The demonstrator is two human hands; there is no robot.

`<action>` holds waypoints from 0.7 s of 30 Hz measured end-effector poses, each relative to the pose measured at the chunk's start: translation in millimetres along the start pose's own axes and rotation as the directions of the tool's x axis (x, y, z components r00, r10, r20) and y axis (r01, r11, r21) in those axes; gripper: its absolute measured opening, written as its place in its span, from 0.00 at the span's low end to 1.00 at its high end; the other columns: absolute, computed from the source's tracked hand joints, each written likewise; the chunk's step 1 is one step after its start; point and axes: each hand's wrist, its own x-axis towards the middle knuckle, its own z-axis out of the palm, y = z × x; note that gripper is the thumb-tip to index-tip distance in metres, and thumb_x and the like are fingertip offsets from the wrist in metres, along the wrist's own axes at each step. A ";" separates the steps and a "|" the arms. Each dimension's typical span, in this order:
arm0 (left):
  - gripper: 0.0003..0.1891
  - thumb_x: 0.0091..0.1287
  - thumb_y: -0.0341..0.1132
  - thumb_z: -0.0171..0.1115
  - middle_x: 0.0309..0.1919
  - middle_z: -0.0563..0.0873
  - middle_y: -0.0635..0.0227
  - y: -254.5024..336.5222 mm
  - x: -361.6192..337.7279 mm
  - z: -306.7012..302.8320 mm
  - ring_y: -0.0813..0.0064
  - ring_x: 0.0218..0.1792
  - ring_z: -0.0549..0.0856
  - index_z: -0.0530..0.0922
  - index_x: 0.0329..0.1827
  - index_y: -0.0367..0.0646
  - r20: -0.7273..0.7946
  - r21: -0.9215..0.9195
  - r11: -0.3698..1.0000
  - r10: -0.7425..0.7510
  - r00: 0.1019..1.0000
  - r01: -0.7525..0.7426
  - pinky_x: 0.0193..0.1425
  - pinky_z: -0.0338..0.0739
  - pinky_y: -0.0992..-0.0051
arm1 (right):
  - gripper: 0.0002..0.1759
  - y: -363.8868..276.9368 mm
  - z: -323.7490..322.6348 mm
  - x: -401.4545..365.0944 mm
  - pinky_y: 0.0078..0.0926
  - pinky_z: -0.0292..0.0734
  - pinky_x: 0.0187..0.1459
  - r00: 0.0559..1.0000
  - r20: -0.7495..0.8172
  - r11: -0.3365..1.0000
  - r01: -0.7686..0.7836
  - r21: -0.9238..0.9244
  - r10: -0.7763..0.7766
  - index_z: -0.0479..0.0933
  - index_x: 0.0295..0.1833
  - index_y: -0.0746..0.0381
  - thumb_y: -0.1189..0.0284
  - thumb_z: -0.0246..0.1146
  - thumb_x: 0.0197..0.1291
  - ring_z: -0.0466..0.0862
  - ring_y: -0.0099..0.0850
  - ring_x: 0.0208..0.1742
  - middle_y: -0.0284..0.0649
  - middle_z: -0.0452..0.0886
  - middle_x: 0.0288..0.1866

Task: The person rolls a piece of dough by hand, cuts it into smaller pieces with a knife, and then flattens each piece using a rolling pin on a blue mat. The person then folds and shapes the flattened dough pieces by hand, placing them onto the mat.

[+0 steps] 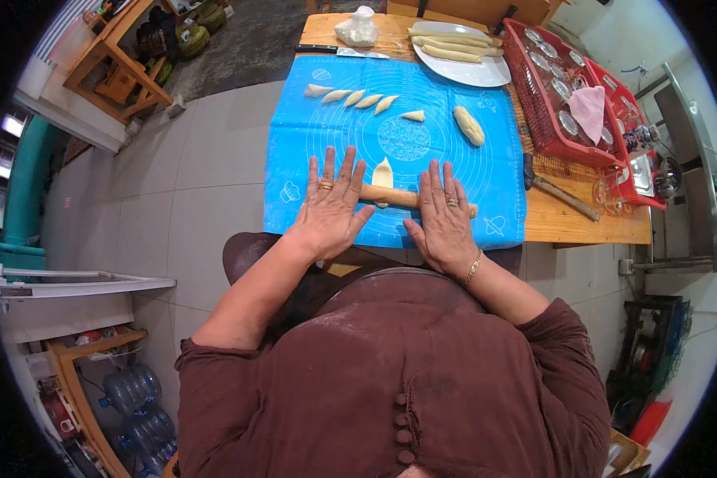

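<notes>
Rolling pin (390, 196) lies crosswise on blue mat (295, 159), under both hands. Left hand (332, 199): grip wide, fingers straight and spread, laid flat over pin's left end, not wrapped round it. Right hand (442, 219): grip also wide, palm down over pin's right part, thumb apart from fingers; pin's right tip pokes out past the hand. Dough strip (382, 172) sits between the 2 hands, clear of both; pin crosses its lower part, pointed end sticks out toward far side.

Row of 5 small dough pieces (354, 99) on mat, far left, ahead of left hand. 1 more dough piece (413, 116) right of row. Thicker dough roll (469, 127) ahead of right hand. Mat is on wooden worktop (625, 231). Far edge of mat: knife (338, 52), black handle to left; behind it, tied bag (358, 28) and white plate (486, 73) bearing long dough lengths (454, 48). Right of mat: red crate (546, 145), glasses (567, 122) inside, pink cloth (588, 111) on top; hammer (562, 197) lies nearer.
</notes>
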 end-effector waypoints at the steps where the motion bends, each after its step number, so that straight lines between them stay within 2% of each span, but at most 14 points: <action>1: 0.40 0.76 0.48 0.43 0.80 0.32 0.51 -0.1 -0.9 0.4 0.45 0.78 0.28 0.36 0.81 0.39 -0.006 -0.007 1.000 0.007 1.000 -0.007 0.78 0.21 0.46 | 0.44 -0.2 -1.6 -0.8 0.55 0.41 0.77 1.000 0.000 1.000 0.000 0.000 0.000 0.47 0.77 0.73 0.52 0.51 0.70 0.41 0.55 0.82 0.60 0.43 0.81; 7: 0.40 0.75 0.47 0.45 0.80 0.32 0.51 -1.3 -7.9 0.4 0.46 0.79 0.28 0.34 0.81 0.41 -0.006 0.006 0.999 0.041 0.999 -0.040 0.79 0.21 0.48 | 0.40 0.6 -10.6 -2.5 0.53 0.42 0.77 0.999 0.029 0.997 0.045 0.057 -0.046 0.52 0.76 0.71 0.59 0.56 0.68 0.42 0.55 0.82 0.58 0.45 0.81; 9: 0.41 0.75 0.47 0.45 0.80 0.32 0.51 -0.9 -7.6 -1.6 0.46 0.79 0.28 0.33 0.81 0.42 0.004 0.003 0.999 0.043 0.999 -0.043 0.79 0.21 0.48 | 0.36 2.8 -11.8 -2.1 0.52 0.49 0.76 0.996 0.005 0.993 0.085 0.085 -0.085 0.58 0.74 0.69 0.68 0.60 0.64 0.49 0.57 0.80 0.59 0.51 0.79; 10: 0.39 0.74 0.44 0.48 0.80 0.36 0.50 -0.4 -6.9 -4.1 0.44 0.79 0.32 0.39 0.80 0.41 -0.009 -0.035 0.999 0.038 0.999 -0.038 0.79 0.26 0.47 | 0.36 6.3 -10.0 -1.3 0.52 0.49 0.76 0.996 0.006 0.993 0.086 0.084 -0.087 0.58 0.74 0.69 0.68 0.60 0.64 0.49 0.57 0.80 0.59 0.51 0.79; 11: 0.38 0.72 0.40 0.51 0.80 0.39 0.48 -0.3 -6.5 -5.5 0.42 0.79 0.37 0.45 0.80 0.39 -0.023 -0.073 0.997 0.031 0.999 -0.033 0.80 0.31 0.46 | 0.32 11.4 -6.3 0.1 0.50 0.57 0.72 0.992 -0.057 0.991 0.115 0.069 -0.111 0.63 0.71 0.67 0.72 0.61 0.61 0.58 0.56 0.75 0.58 0.59 0.74; 12: 0.38 0.72 0.40 0.51 0.80 0.39 0.48 -3.1 -5.5 -2.9 0.42 0.79 0.37 0.45 0.80 0.39 -0.026 -0.072 0.997 0.029 0.999 -0.030 0.80 0.31 0.46 | 0.30 13.3 -6.6 3.3 0.49 0.65 0.68 0.983 -0.120 0.988 0.143 0.052 -0.136 0.68 0.68 0.66 0.76 0.61 0.58 0.68 0.55 0.70 0.57 0.68 0.69; 13: 0.33 0.69 0.35 0.54 0.78 0.48 0.45 -7.5 -3.8 1.9 0.40 0.78 0.45 0.56 0.76 0.38 -0.103 -0.052 0.998 0.033 0.994 -0.039 0.79 0.38 0.45 | 0.30 14.4 -9.4 5.5 0.49 0.65 0.68 0.983 -0.122 0.988 0.146 0.050 -0.139 0.68 0.68 0.66 0.76 0.61 0.58 0.68 0.55 0.70 0.57 0.68 0.69; 14: 0.29 0.66 0.30 0.58 0.76 0.56 0.42 -10.4 -2.1 4.6 0.38 0.76 0.53 0.66 0.71 0.37 -0.180 -0.031 0.998 0.040 0.983 -0.047 0.78 0.45 0.44 | 0.27 15.2 -14.6 7.4 0.45 0.69 0.62 0.992 -0.075 0.985 0.112 0.132 -0.103 0.72 0.64 0.64 0.79 0.62 0.57 0.73 0.51 0.62 0.52 0.73 0.61; 15: 0.29 0.66 0.30 0.58 0.76 0.56 0.42 -10.5 -1.3 4.1 0.38 0.76 0.53 0.66 0.71 0.37 -0.181 -0.031 0.998 0.042 0.983 -0.048 0.78 0.45 0.44 | 0.24 15.6 -18.0 8.8 0.41 0.74 0.57 0.997 -0.023 0.975 0.072 0.211 -0.069 0.76 0.60 0.63 0.81 0.62 0.55 0.77 0.47 0.55 0.48 0.77 0.53; 16: 0.23 0.62 0.26 0.60 0.70 0.64 0.44 -9.9 -1.7 4.2 0.40 0.73 0.61 0.72 0.63 0.37 -0.271 -0.108 0.992 0.030 0.962 -0.062 0.77 0.51 0.45 | 0.24 16.5 -17.9 9.1 0.41 0.74 0.57 0.997 -0.023 0.975 0.070 0.211 -0.067 0.76 0.60 0.63 0.81 0.62 0.55 0.77 0.47 0.55 0.48 0.77 0.53; 17: 0.19 0.59 0.23 0.62 0.65 0.73 0.45 -9.7 -2.3 4.4 0.42 0.70 0.68 0.78 0.55 0.37 -0.356 -0.183 0.980 0.011 0.934 -0.081 0.75 0.56 0.45 | 0.23 17.1 -17.3 9.3 0.41 0.74 0.53 0.995 -0.066 0.971 0.094 0.220 -0.081 0.78 0.57 0.62 0.82 0.63 0.53 0.77 0.45 0.50 0.45 0.77 0.47; 18: 0.19 0.59 0.23 0.62 0.65 0.73 0.45 -9.8 -2.7 4.1 0.42 0.70 0.68 0.78 0.55 0.37 -0.355 -0.184 0.980 0.011 0.935 -0.081 0.75 0.56 0.45 | 0.21 17.5 -16.7 9.7 0.40 0.74 0.50 0.989 -0.109 0.966 0.118 0.229 -0.095 0.79 0.54 0.62 0.83 0.64 0.52 0.77 0.42 0.45 0.42 0.76 0.41; 20: 0.17 0.56 0.22 0.64 0.54 0.79 0.53 -10.6 -3.2 1.5 0.50 0.60 0.77 0.79 0.51 0.39 -0.367 -0.177 0.979 0.028 0.930 -0.099 0.73 0.60 0.47 | 0.19 16.3 -19.7 10.2 0.39 0.75 0.48 0.985 -0.144 0.959 0.134 0.249 -0.100 0.80 0.51 0.60 0.82 0.63 0.51 0.78 0.42 0.44 0.42 0.76 0.40; 21: 0.17 0.56 0.22 0.64 0.54 0.79 0.53 -11.6 -3.5 -0.4 0.50 0.60 0.77 0.79 0.51 0.39 -0.366 -0.179 0.979 0.027 0.930 -0.099 0.73 0.60 0.47 | 0.17 15.6 -22.2 10.0 0.39 0.76 0.46 0.978 -0.179 0.952 0.150 0.267 -0.104 0.81 0.49 0.59 0.82 0.62 0.51 0.78 0.42 0.43 0.42 0.75 0.38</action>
